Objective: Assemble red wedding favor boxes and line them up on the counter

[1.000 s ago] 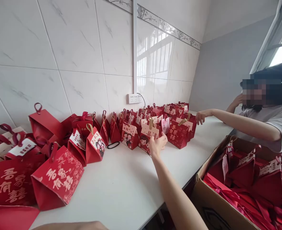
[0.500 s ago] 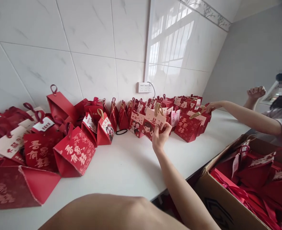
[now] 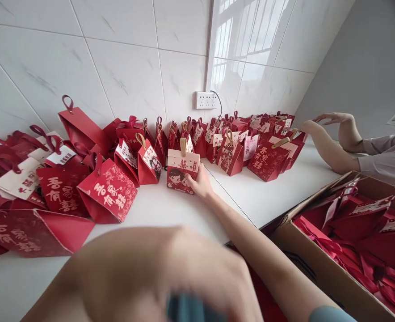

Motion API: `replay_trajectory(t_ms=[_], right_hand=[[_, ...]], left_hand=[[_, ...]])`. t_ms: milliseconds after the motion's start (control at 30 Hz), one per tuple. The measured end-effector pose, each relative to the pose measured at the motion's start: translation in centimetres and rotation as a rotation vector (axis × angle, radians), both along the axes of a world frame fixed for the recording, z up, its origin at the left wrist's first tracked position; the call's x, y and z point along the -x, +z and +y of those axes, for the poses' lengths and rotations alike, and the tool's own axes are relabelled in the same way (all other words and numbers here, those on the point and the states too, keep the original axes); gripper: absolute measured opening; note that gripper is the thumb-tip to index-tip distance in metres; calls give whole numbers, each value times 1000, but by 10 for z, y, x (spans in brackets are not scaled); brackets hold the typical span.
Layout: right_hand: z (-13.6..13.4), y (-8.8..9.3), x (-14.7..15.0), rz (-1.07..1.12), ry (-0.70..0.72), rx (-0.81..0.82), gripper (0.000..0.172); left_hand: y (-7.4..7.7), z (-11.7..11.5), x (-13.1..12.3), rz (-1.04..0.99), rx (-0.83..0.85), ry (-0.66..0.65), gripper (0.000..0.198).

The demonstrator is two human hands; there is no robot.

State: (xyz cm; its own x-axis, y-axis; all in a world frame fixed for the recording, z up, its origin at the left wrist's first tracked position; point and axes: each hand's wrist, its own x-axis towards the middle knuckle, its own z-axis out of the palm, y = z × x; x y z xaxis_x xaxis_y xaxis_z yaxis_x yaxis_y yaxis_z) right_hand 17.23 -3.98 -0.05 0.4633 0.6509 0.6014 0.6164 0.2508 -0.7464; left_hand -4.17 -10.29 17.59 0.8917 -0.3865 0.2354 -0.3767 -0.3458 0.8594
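My right hand (image 3: pixel 201 182) grips the right side of a small cream-and-red gift box (image 3: pixel 179 172) with a gold loop handle and cartoon faces. The box appears upright at the white counter (image 3: pixel 157 208), in front of a row of similar boxes. Low in the foreground, my left hand (image 3: pixel 211 264) is bent downward, close to the camera and blurred; its fingertips are hidden. A red triangular box with a gold loop (image 3: pixel 149 161) stands left of the held box. A patterned red box (image 3: pixel 230 154) stands to the right.
Larger red gift boxes (image 3: pixel 108 192) crowd the counter's left side. An open cardboard box (image 3: pixel 304 259) with red bags and ribbons is at lower right. Another person's arms (image 3: pixel 331 150) reach over the far right end. A power socket (image 3: pixel 206 100) is on the tiled wall.
My right hand has moved the gift box left along the counter. My left hand has come into view in the foreground. The other person's raised fist has lowered and opened.
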Motion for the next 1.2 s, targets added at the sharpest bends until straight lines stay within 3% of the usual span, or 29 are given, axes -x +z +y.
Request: replay_trajectory(t_ms=[67, 133, 200, 267, 300, 367, 433, 500, 600, 700, 767, 833, 967, 1067, 1200], right_hand=[[0, -1, 2, 33, 26, 25, 35], [1, -1, 4, 74, 45, 20, 34], [1, -1, 8, 114, 75, -29, 39], [-1, 0, 15, 145, 119, -109, 45], [-1, 1, 20, 158, 142, -157, 47], [-3, 4, 32, 191, 180, -252, 47], [-1, 8, 44, 248, 206, -311, 45], [4, 10, 52, 302, 250, -269, 43], [15, 8, 49, 321, 332, -50, 41], [21, 4, 34, 271, 417, 180, 43], [19, 3, 26, 256, 508, 272, 46], [13, 6, 23, 295, 603, 311, 48], [4, 13, 28, 438, 729, 352, 53], [3, 14, 34, 512, 725, 361, 55], [5, 11, 36, 534, 671, 327, 51]], left_hand=[[-11, 23, -5, -19, 90, 289, 33], [-41, 54, -9, -204, 112, 758, 33], [-81, 86, -9, -359, -52, 1189, 30], [-120, 112, -5, -533, -311, 1414, 36], [-135, 121, -3, -561, -434, 1433, 40], [-154, 131, 2, -594, -528, 1458, 53], [-161, 133, 5, -567, -435, 1492, 66], [-160, 132, 7, -492, -248, 1515, 72], [-156, 131, 8, -307, -8, 1484, 75], [-155, 133, 9, -168, 135, 1441, 81], [-153, 133, 9, -135, 177, 1421, 73], [-150, 132, 8, -125, 185, 1423, 64], [-145, 128, 7, -146, 204, 1481, 65], [-145, 126, 8, -145, 253, 1470, 68], [-147, 127, 10, -91, 314, 1351, 66]])
